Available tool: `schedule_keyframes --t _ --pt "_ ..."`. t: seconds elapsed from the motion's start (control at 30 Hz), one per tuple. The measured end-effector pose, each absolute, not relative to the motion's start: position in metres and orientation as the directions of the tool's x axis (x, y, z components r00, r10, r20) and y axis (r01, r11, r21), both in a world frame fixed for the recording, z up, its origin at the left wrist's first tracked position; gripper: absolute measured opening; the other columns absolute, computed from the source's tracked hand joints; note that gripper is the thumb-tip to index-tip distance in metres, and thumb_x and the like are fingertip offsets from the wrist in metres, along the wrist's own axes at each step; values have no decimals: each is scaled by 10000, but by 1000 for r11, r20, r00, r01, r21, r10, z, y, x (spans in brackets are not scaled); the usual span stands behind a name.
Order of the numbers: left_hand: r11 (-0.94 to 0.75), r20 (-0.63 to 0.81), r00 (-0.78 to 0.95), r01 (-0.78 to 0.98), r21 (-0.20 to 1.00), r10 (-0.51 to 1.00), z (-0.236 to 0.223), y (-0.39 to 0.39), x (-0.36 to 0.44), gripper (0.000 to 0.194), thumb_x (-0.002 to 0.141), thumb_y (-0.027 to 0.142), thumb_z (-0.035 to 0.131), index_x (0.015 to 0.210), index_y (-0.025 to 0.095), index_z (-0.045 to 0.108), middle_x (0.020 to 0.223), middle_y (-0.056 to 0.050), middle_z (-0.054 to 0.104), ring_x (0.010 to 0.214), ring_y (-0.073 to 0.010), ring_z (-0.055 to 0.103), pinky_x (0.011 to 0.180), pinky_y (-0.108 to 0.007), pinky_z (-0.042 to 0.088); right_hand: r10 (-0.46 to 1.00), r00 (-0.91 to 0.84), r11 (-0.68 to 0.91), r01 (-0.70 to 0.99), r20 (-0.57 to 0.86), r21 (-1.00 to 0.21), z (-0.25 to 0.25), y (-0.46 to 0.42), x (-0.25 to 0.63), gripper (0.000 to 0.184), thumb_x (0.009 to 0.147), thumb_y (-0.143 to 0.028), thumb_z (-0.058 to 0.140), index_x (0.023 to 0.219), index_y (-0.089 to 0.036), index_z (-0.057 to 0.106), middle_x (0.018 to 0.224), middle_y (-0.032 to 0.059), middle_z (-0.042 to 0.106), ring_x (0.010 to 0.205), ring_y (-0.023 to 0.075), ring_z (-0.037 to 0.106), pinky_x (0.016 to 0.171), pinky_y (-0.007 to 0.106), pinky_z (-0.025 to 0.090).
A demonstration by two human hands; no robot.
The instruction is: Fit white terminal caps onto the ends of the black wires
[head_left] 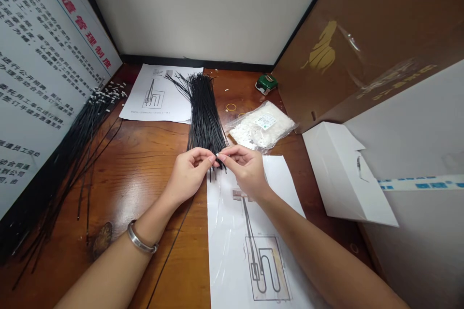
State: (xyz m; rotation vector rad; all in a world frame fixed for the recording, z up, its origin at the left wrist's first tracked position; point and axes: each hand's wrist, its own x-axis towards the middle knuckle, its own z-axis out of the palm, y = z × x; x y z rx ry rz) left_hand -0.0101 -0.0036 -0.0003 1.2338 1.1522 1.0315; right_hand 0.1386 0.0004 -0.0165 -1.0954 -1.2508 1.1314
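My left hand (193, 171) is closed in a pinch at the near end of the black wire bundle. From beneath it a single black wire (170, 253) trails down to the lower edge of the view. My right hand (246, 169), also pinching, meets it fingertip to fingertip around a tiny white connector (217, 155); the fingers hide most of that piece. Just beyond both hands lies the thick bundle of black wires (205, 111). Under the right wrist is a printed drawing sheet (232, 251).
At left, black wires with white connectors (108, 91) lie along a printed board (39, 82). A clear bag of white connectors (263, 125), a green tape measure (266, 83) and a second drawing sheet (136, 101) are behind. A white box (344, 178) and brown carton (369, 34) bound the right.
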Motion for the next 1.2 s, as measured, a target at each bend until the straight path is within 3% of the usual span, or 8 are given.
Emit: schedule_keyframes --t 0.23,0.4,0.6,0.73,0.87,1.03,1.2 --pt "26 -36 167 59 998 985 -7 -4 -12 131 809 261 623 755 141 629 713 -40 680 643 -127 586 624 -241 448 989 -43 137 -25 138 -990 -16 1 140 81 718 -238 694 679 -184 650 686 22 680 561 118 608 500 258 463" --pt "23 -30 159 45 999 987 -7 -3 -12 156 807 294 630 760 145 633 720 -41 684 649 -134 598 630 -250 459 987 -18 159 81 158 -984 -16 -1 140 101 757 -269 661 715 -180 638 675 19 643 496 97 514 442 251 384" --pt "60 -57 141 -16 998 988 0 -3 -10 145 810 287 610 741 160 627 631 -12 632 660 -135 605 601 -232 456 901 -4 407 354 433 -842 -12 -6 136 56 775 -201 634 811 -199 677 817 32 684 401 55 340 431 272 368" --pt "84 -79 149 -27 996 986 2 -4 -10 162 801 313 619 749 160 626 686 -25 655 629 -124 589 567 -228 442 842 -20 486 465 540 -740 -11 -6 136 109 815 -203 596 802 -231 701 817 42 720 433 101 450 447 303 427" --pt "74 -70 155 -21 997 985 0 -5 -11 177 798 326 630 758 154 623 688 -26 659 599 -115 578 561 -227 441 824 -55 517 480 564 -709 -13 -4 138 147 821 -194 585 817 -253 720 821 45 736 592 169 616 554 351 526" --pt "39 -38 161 -1 999 986 -1 -5 -12 155 809 291 630 754 147 612 685 -23 657 622 -113 596 602 -225 465 786 -111 573 500 609 -649 -16 -4 140 167 818 -165 582 815 -259 720 840 42 747 638 185 657 565 358 555" --pt "-21 20 143 6 1000 989 -3 -9 -10 158 798 282 643 870 141 644 701 -31 685 665 -139 634 633 -239 493 740 -5 572 530 672 -626 -18 -8 134 170 818 -139 587 848 -241 719 864 61 744 655 189 660 582 358 557"
